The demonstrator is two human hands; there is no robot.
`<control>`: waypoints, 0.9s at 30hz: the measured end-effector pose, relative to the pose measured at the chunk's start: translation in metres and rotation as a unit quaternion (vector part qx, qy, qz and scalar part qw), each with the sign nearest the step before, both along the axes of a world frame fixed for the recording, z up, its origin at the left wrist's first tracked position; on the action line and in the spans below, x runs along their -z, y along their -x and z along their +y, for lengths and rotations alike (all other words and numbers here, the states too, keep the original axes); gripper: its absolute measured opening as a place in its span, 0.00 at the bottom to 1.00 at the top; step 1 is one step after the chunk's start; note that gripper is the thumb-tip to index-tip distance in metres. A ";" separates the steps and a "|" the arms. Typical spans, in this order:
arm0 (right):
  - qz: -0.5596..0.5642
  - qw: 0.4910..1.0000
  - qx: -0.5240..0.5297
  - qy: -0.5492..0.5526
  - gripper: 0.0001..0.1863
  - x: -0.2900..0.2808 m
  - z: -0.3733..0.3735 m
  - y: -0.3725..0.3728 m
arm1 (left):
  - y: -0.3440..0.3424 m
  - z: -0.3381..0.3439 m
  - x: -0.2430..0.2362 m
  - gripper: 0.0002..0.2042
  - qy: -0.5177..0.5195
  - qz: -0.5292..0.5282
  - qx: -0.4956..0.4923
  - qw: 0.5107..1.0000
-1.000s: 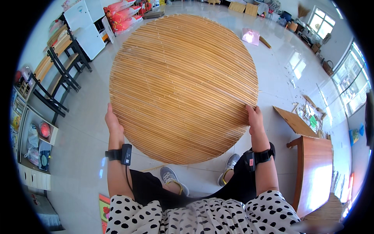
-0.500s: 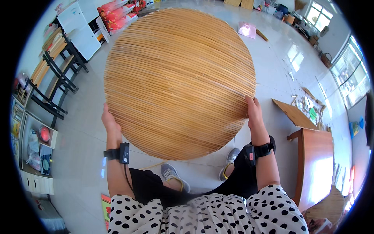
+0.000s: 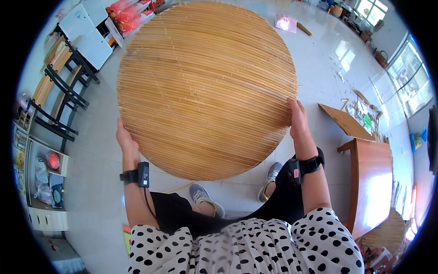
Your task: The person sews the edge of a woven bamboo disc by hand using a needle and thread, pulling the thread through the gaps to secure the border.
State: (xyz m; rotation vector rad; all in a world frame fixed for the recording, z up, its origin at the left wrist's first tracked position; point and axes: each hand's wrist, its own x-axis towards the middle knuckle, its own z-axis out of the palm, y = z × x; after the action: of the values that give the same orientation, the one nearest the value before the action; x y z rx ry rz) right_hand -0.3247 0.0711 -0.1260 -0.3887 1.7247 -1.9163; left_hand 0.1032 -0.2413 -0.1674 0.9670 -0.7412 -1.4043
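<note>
A large round mat [image 3: 205, 91] of thin tan stalks laid side by side, with rows of small stitches across them, is held up in front of me above the floor. My left hand [image 3: 126, 138] grips its lower left edge. On the opposite side my right hand [image 3: 297, 119] has hold of the right edge, a little higher. The fingers of both hands go partly behind the mat, so their tips are hidden. A black device is strapped to each wrist.
A wooden table [image 3: 372, 182] stands close on my right, with a flat brown board [image 3: 344, 122] and scattered scraps [image 3: 360, 114] beyond it. Black-framed chairs [image 3: 66, 91] and an open shelf unit [image 3: 48, 176] line the left. A pink sheet [image 3: 286, 23] lies on the floor ahead.
The mat has shifted slightly up and to the left in view, held in both hands. The surrounding room has also shifted a little.
</note>
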 end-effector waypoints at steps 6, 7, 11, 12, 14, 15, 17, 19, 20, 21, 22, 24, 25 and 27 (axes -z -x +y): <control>0.064 0.998 0.010 -0.017 0.25 0.001 0.000 0.000 | 0.006 0.012 -0.009 0.25 0.003 -0.006 0.018 1.000; 0.063 0.998 0.002 -0.013 0.24 0.000 0.001 -0.001 | 0.003 0.011 -0.008 0.25 0.009 -0.004 0.026 1.000; 0.060 0.997 -0.038 -0.002 0.21 -0.003 0.006 0.001 | -0.002 0.010 -0.004 0.27 0.000 -0.001 0.023 1.000; 0.059 0.997 -0.050 0.020 0.20 -0.004 0.008 0.002 | -0.003 0.009 -0.003 0.27 -0.010 -0.004 0.024 1.000; 0.056 0.994 -0.074 0.064 0.19 -0.005 0.011 0.004 | -0.005 0.006 -0.001 0.28 -0.031 -0.008 0.027 0.999; 0.038 0.990 -0.090 0.101 0.19 -0.008 0.011 0.004 | -0.009 0.003 0.000 0.29 -0.041 -0.009 0.028 0.999; -0.029 0.988 -0.096 0.120 0.20 -0.013 0.014 0.000 | -0.018 -0.002 0.004 0.30 -0.060 -0.010 0.031 0.998; -0.080 0.985 -0.095 0.123 0.20 -0.017 0.016 -0.002 | -0.014 -0.004 0.004 0.30 -0.071 -0.021 0.027 0.997; -0.076 0.985 -0.090 0.126 0.20 -0.018 0.017 -0.002 | -0.012 -0.006 0.004 0.30 -0.077 -0.026 0.025 0.996; -0.075 0.985 -0.086 0.129 0.20 -0.019 0.017 -0.002 | -0.012 -0.005 0.002 0.30 -0.079 -0.018 0.034 0.996; -0.073 0.985 -0.083 0.133 0.20 -0.019 0.017 -0.003 | -0.012 -0.004 0.002 0.30 -0.081 -0.010 0.042 0.996; -0.058 0.986 -0.084 0.129 0.21 -0.014 0.016 0.000 | -0.014 -0.003 0.000 0.31 -0.083 0.006 0.054 0.995; -0.051 0.987 -0.087 0.127 0.21 -0.012 0.015 0.002 | -0.015 -0.003 0.000 0.31 -0.083 0.013 0.057 0.995; -0.063 0.979 -0.113 0.156 0.21 -0.011 0.018 0.004 | -0.011 0.001 -0.005 0.31 -0.077 0.008 0.049 0.996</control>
State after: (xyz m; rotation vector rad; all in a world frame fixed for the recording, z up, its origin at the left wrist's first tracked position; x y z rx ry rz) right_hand -0.3283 0.0887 -0.1152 -0.5421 1.2428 -1.9956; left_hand 0.1143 -0.2399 -0.1627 1.0490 -0.6831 -1.5722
